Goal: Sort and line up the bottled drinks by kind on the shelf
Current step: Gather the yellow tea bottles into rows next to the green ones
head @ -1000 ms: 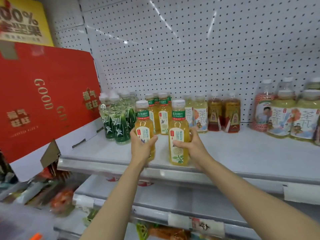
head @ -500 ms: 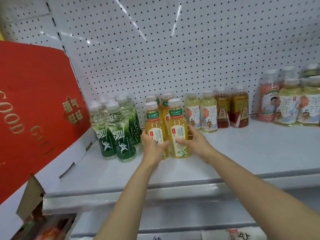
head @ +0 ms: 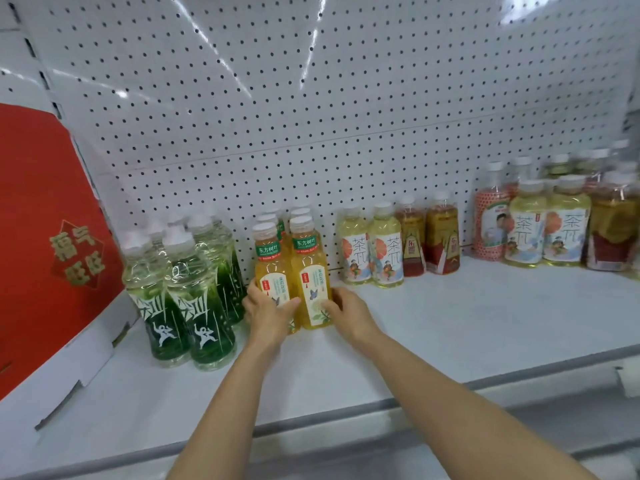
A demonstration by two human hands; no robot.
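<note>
Two yellow tea bottles with green neck bands stand side by side on the white shelf (head: 450, 323). My left hand (head: 268, 311) grips the left yellow bottle (head: 272, 268) low on its label. My right hand (head: 348, 315) grips the right yellow bottle (head: 310, 271) near its base. More bottles of the same kind (head: 298, 216) stand in rows right behind them. Green-labelled bottles (head: 187, 289) are grouped just to the left. Pale yellow tea bottles (head: 370, 251) and amber tea bottles (head: 427, 237) stand to the right by the back wall.
A red gift box (head: 45, 244) leans at the shelf's left end. A mixed cluster of bottles (head: 554, 223) fills the far right. A white pegboard wall (head: 311, 98) backs the shelf, whose front lip (head: 346, 420) runs across below my arms.
Both hands have carried the two yellow bottles from the shelf's front edge back against the row of the same kind, beside the green bottles. The camera moved closer.
</note>
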